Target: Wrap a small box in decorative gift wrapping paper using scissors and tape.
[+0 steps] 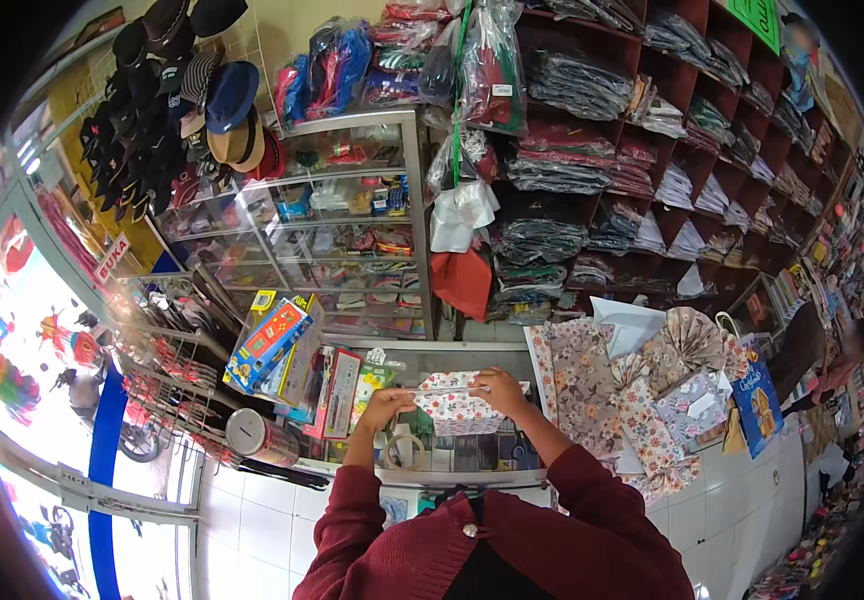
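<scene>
A box wrapped in white floral paper (462, 409) rests on the glass counter (477, 463) in front of me. At its upper left corner, my left hand (393, 405) pinches the edge of the paper. The fingers of my right hand (501, 391) press on the upper right part of the same paper. Between the hands runs a narrow folded strip. Just below my left hand, a roll of tape (403, 452) lies on the glass, with what looks like scissors partly hidden beside it.
Floral wrapping paper (582, 382) and wrapped gifts (691, 409) cover the counter's right side, beside a blue gift bag (757, 397). Toy boxes (271, 345) and a round tin (248, 433) stand at the left. A glass cabinet (417, 225) and shelves of bagged clothes (574, 161) rise beyond.
</scene>
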